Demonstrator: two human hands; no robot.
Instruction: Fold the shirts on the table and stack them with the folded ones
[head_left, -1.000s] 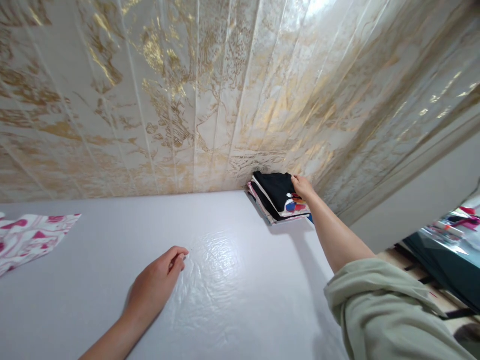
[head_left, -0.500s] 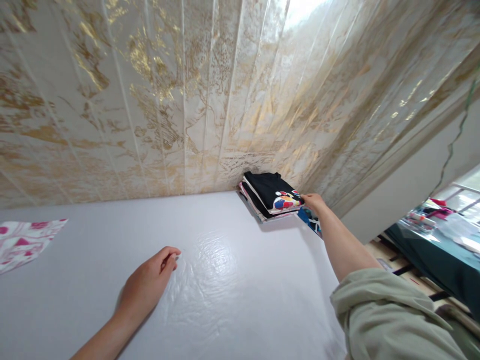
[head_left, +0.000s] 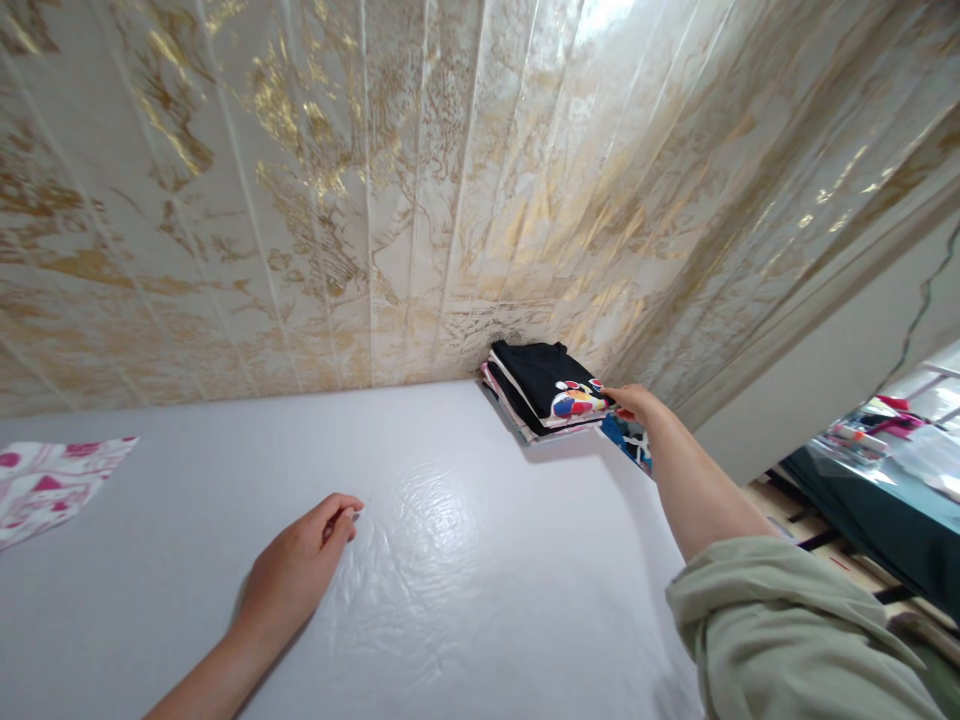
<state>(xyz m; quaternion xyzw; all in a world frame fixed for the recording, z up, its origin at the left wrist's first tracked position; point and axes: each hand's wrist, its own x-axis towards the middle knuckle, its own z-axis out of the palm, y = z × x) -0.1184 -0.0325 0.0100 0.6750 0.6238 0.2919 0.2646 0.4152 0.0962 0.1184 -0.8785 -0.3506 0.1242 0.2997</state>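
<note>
The tabletop point(head_left: 525, 570) carries the clothes stack point(head_left: 531, 378) right of centre. My left hand point(head_left: 300, 560) curls closed at lower left. My right hand point(head_left: 634, 402) touches the stack's right edge, its grip I can't tell; light pressure should keep the stack square.

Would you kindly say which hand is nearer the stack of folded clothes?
Right: the right hand is at the right edge of the stack, while the left hand is apart from it, off to its left.
</note>
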